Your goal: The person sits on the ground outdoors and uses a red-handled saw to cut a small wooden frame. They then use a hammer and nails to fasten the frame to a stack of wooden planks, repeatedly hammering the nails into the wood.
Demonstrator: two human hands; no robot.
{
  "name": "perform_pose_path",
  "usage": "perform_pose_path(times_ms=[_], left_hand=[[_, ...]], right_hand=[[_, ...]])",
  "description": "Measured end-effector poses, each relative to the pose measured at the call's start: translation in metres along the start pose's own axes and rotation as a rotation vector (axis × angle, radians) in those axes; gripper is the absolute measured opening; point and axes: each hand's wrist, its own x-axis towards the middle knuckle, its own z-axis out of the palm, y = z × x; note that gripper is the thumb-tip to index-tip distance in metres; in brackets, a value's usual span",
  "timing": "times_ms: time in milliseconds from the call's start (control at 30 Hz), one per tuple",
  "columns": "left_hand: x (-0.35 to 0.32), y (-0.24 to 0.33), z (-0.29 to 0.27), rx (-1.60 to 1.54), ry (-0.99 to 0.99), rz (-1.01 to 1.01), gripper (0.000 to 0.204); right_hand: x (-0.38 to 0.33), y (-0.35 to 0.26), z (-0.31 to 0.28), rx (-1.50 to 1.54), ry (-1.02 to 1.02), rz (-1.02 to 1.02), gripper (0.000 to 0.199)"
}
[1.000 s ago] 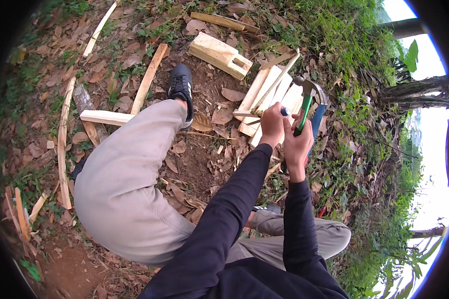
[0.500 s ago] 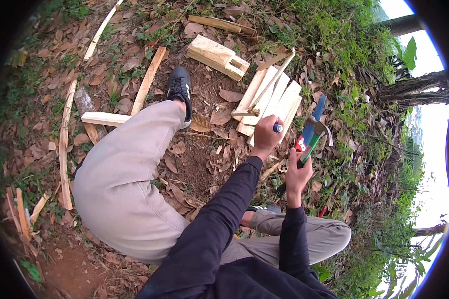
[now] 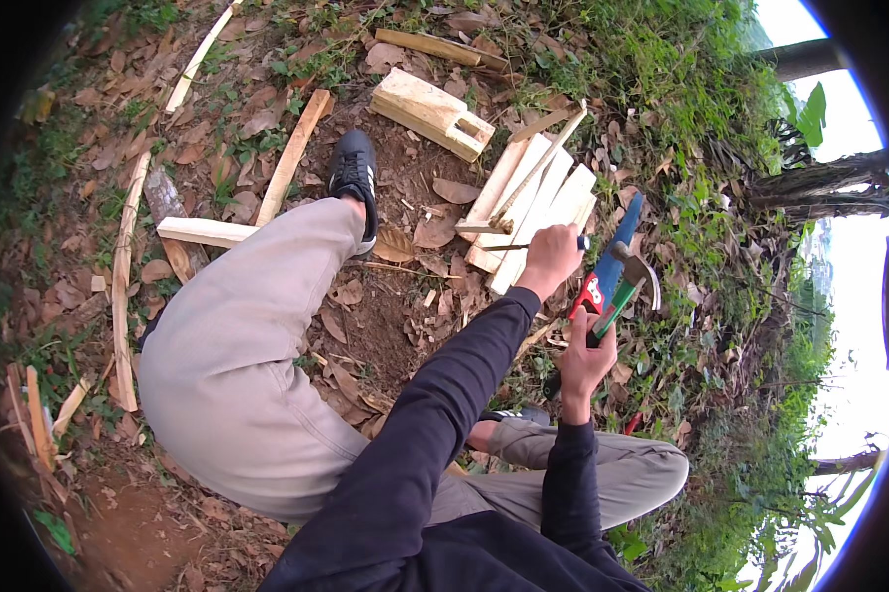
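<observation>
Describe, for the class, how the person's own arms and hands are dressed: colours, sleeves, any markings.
Both arms wear long, dark navy-black sleeves: the left sleeve and right sleeve look plain, creased and without visible markings, ending near the wrists. The left hand and right hand wear no gloves.

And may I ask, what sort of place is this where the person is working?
It is outdoors, probably wooded or overgrown ground: dry fallen leaves lie about, green undergrowth spreads along the right, and a tree trunk shows near the right edge.
</observation>
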Motion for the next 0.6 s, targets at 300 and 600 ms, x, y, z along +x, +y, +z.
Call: perform_pose_path(times_ms=[300, 600], left_hand=[[-0.029, -0.018, -0.019, -0.271, 0.423, 0.021, 0.023], [-0.034, -0.013, -0.005, -0.235, 0.43, 0.226, 0.021]], right_hand=[[-0.002, 0.006, -0.025, 0.209, 0.005, 0.279, 0.024], [0.029, -0.04, -0.049, -0.429, -0.481, -0.168, 0.028]])
